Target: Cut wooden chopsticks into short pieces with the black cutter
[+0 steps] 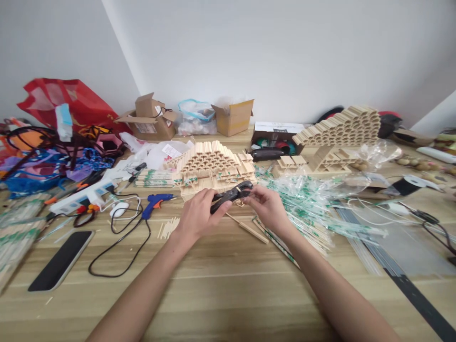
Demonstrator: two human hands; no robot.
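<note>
My left hand (197, 216) is closed around the handles of a black cutting tool (231, 194) over the wooden table (221, 285). My right hand (267, 204) pinches near the tool's head, where a small piece of wooden stick shows. Loose wooden sticks (249, 229) lie just under both hands. Right behind them stands a pyramid-shaped stack of glued sticks (212, 164).
A blue glue gun (156, 202) with a black cord lies to the left, beside a white power strip (85, 194) and a black phone (61, 260). Empty plastic stick wrappers (313, 204) pile up at right. A second stick structure (338, 130), cardboard boxes (233, 116) and a red bag (71, 102) line the back.
</note>
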